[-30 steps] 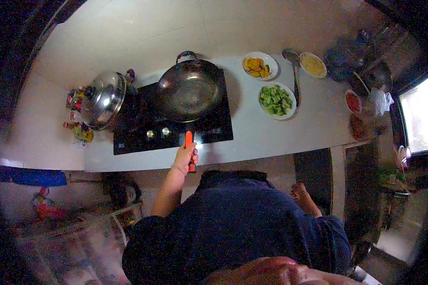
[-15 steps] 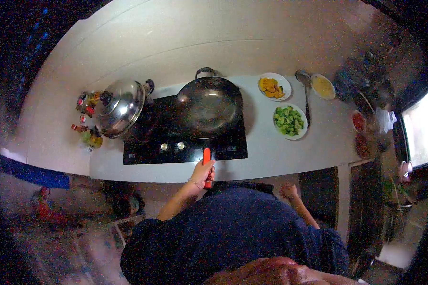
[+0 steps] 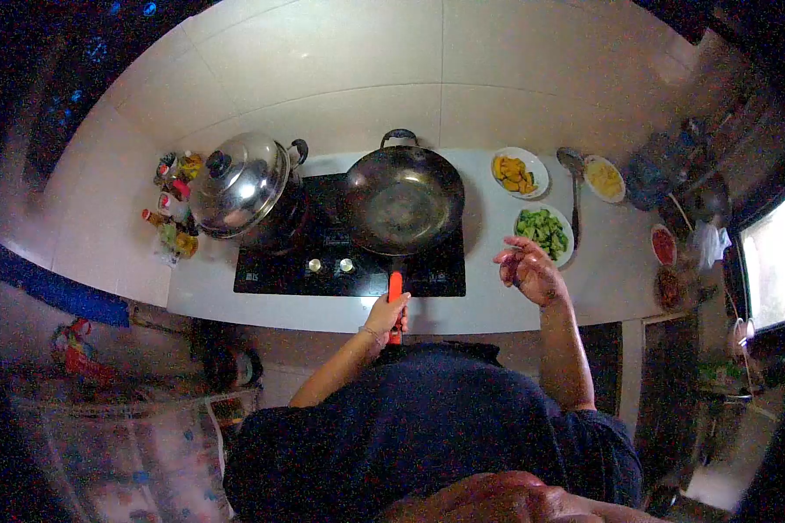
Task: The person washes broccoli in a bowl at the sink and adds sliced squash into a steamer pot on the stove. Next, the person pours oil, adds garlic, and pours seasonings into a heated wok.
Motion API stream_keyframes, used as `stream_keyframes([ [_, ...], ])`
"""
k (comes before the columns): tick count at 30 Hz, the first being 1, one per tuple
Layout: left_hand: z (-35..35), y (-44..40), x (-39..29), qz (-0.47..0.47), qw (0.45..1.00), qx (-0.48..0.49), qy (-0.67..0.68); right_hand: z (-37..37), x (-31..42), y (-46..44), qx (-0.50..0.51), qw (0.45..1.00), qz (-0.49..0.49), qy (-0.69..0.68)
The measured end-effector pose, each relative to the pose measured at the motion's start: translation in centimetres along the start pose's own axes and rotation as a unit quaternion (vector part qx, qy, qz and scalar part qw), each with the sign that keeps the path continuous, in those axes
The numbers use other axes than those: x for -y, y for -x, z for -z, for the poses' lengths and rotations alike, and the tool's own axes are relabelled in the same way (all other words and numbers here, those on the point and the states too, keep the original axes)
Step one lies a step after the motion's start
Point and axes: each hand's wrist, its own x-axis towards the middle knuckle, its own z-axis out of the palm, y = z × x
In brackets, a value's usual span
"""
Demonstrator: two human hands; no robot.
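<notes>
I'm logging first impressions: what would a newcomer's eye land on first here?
Probably the dark wok mid-view on the black cooktop, its orange handle in the left hand. Next, the shiny domed lid left of it, and the green pieces on a plate to its right, near the right hand.

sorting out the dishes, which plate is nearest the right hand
The plate of green vegetable pieces, directly beyond the right hand; the plates of orange-yellow and pale yellow food lie farther off.
</notes>
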Motion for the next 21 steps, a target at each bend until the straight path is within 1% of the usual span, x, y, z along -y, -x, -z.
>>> stream_keyframes([
  [1,0.1,-0.1,0.1,0.000,1.000,0.000,-0.013,0.0,-1.3,0.0,-0.031,0.984,-0.003,0.177],
  [2,0.2,-0.1,0.1,0.000,1.000,0.000,-0.025,0.2,-3.2,-0.1,-0.060,0.935,-0.006,0.348],
  [3,0.0,0.5,-0.1,-0.006,0.998,-0.012,-0.056,0.4,-5.2,0.0,-0.088,0.857,-0.009,0.507],
  [4,-0.2,1.0,-0.3,-0.012,0.996,-0.022,-0.085,0.6,-7.4,0.0,-0.112,0.750,-0.011,0.652],
  [5,-0.3,1.1,-0.6,-0.023,0.993,-0.033,-0.112,1.0,-9.4,-0.4,-0.134,0.616,-0.008,0.777],
  [6,0.3,1.2,-0.3,-0.026,0.993,-0.028,-0.111,1.5,-12.7,-0.2,-0.146,0.721,0.034,0.676],
  [7,0.8,1.0,0.3,-0.032,0.993,-0.023,-0.108,2.2,-14.8,0.0,-0.152,0.809,0.075,0.563],
  [8,1.3,0.5,0.6,-0.039,0.994,-0.019,-0.102,2.0,-14.0,0.1,-0.143,0.821,0.018,0.552],
  [10,2.5,0.7,1.3,-0.077,0.992,-0.062,-0.082,-0.1,-12.0,1.4,-0.122,0.841,-0.104,0.516],
  [11,3.2,0.4,1.5,-0.101,0.989,-0.084,-0.070,0.2,-12.5,1.7,-0.136,0.842,-0.111,0.510],
  [12,4.2,-0.3,1.9,-0.107,0.986,-0.124,-0.030,1.0,-13.2,2.0,-0.146,0.843,-0.118,0.505],
  [13,4.9,-0.1,1.4,-0.189,0.969,-0.148,-0.053,1.7,-13.8,2.2,-0.152,0.845,-0.124,0.497],
  [15,6.3,0.2,-0.6,-0.340,0.913,-0.198,-0.103,2.5,-13.4,2.9,-0.121,0.836,-0.052,0.532],
  [16,6.5,1.9,-3.8,-0.393,0.860,-0.274,-0.177,2.3,-13.0,3.2,-0.138,0.843,-0.075,0.514],
  [17,7.0,3.3,-7.5,-0.437,0.793,-0.345,-0.248,2.2,-12.3,3.5,-0.156,0.848,-0.099,0.496],
  [18,9.6,2.3,-9.7,-0.494,0.765,-0.370,-0.184,2.1,-12.0,3.6,-0.175,0.851,-0.123,0.479],
  [19,8.7,6.1,-14.4,-0.538,0.720,-0.388,-0.204,2.1,-12.3,3.8,-0.173,0.847,-0.122,0.488],
  [20,10.5,6.6,-17.6,-0.593,0.653,-0.416,-0.222,2.3,-12.7,4.1,-0.171,0.842,-0.122,0.497],
  [21,11.0,8.4,-21.1,-0.615,0.608,-0.439,-0.245,2.5,-12.8,4.2,-0.172,0.837,-0.123,0.505],
])
